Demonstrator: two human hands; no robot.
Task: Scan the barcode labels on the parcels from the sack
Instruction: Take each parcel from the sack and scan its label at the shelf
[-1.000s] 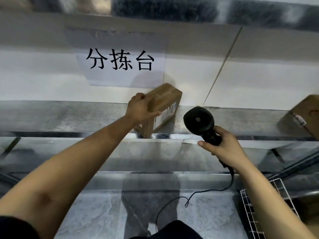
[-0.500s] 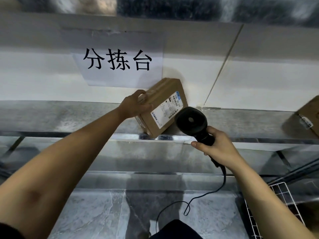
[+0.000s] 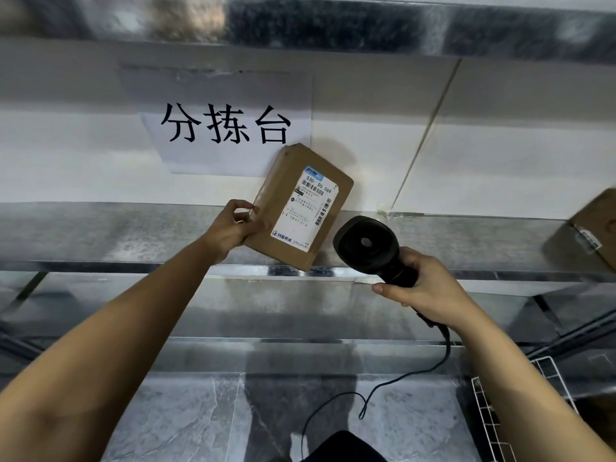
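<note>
My left hand [image 3: 233, 225] grips the left edge of a brown cardboard parcel [image 3: 286, 181], lifted and tilted above the metal shelf so its white barcode label [image 3: 305, 210] faces me. To its right, my right hand [image 3: 423, 291] grips the handle of a black corded barcode scanner [image 3: 366, 245]. The scanner's head sits just right of the parcel's lower corner, close to the label. The sack is not in view.
A metal shelf [image 3: 133, 235] runs across the view under a white wall with a paper sign [image 3: 226, 125]. A second brown parcel [image 3: 586, 235] lies on the shelf at far right. A white wire basket [image 3: 493, 415] stands at lower right. The scanner's cable [image 3: 400, 381] hangs over the grey floor.
My left hand has lifted the parcel off the shelf and turned it so the label faces me. My right hand has brought the scanner closer to the parcel.
</note>
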